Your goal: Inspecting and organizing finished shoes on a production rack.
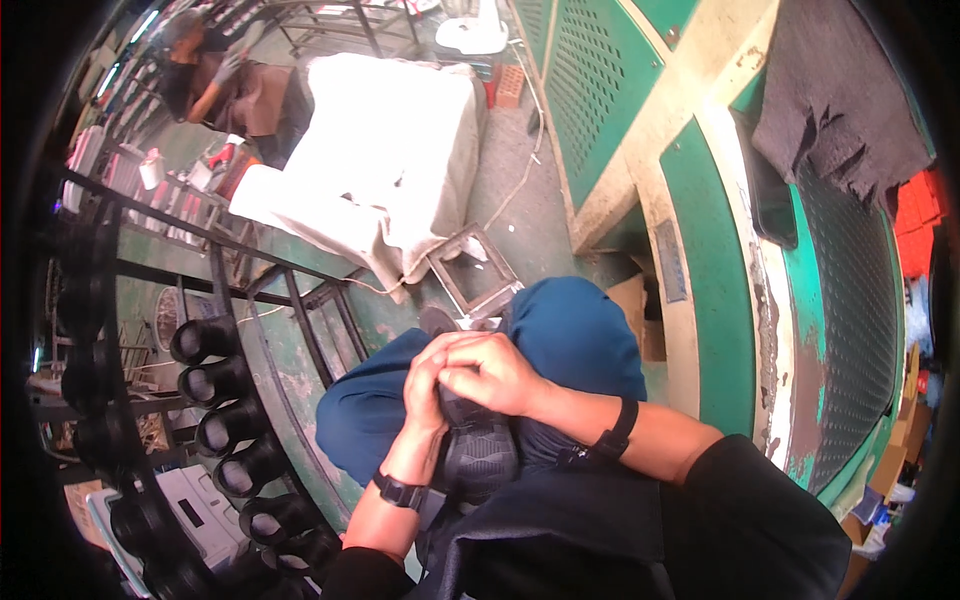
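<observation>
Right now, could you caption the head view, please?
Left hand and right hand meet over a dark ridged shoe.

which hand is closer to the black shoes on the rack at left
Left. The left hand is on the side toward the black shoes, apart from them; the right hand rests against it, farther right.

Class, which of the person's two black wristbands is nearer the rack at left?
The left wristband, by the left hand: it lies toward the rack, while the right wristband is farther right.
</observation>
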`<action>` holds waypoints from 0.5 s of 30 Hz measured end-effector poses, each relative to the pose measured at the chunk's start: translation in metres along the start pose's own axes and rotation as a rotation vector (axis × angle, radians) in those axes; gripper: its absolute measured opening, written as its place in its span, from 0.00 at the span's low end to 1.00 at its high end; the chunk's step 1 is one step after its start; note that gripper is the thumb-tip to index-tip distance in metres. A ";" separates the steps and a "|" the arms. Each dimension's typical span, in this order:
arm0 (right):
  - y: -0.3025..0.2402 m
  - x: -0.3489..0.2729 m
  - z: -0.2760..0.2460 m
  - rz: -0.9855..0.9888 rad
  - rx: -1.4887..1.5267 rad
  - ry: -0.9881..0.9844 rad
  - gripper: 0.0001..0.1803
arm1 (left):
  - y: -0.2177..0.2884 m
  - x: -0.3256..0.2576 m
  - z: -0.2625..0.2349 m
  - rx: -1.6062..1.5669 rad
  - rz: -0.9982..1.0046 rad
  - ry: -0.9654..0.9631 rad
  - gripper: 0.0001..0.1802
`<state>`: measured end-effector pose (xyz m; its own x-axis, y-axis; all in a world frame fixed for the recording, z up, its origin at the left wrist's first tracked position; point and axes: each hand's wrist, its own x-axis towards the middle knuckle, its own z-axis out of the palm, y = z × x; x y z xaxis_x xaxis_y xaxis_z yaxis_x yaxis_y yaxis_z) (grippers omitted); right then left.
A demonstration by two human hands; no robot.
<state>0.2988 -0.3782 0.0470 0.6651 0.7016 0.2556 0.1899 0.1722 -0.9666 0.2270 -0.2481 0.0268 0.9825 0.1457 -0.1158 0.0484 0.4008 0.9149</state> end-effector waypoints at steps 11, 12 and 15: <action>0.042 0.041 -0.033 0.688 0.859 0.161 0.34 | 0.037 -0.097 0.030 -0.791 -0.631 0.316 0.35; 0.045 0.037 -0.029 0.738 0.912 0.211 0.35 | 0.043 -0.104 0.042 -0.801 -0.690 0.418 0.34; 0.052 0.027 -0.019 0.512 0.838 0.199 0.33 | 0.058 -0.107 0.055 -0.902 -0.585 0.424 0.31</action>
<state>0.3402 -0.3631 0.0043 0.6477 0.7123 -0.2705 -0.6722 0.3671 -0.6429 0.1348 -0.2901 0.1130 0.7046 -0.0521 -0.7077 0.1626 0.9826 0.0895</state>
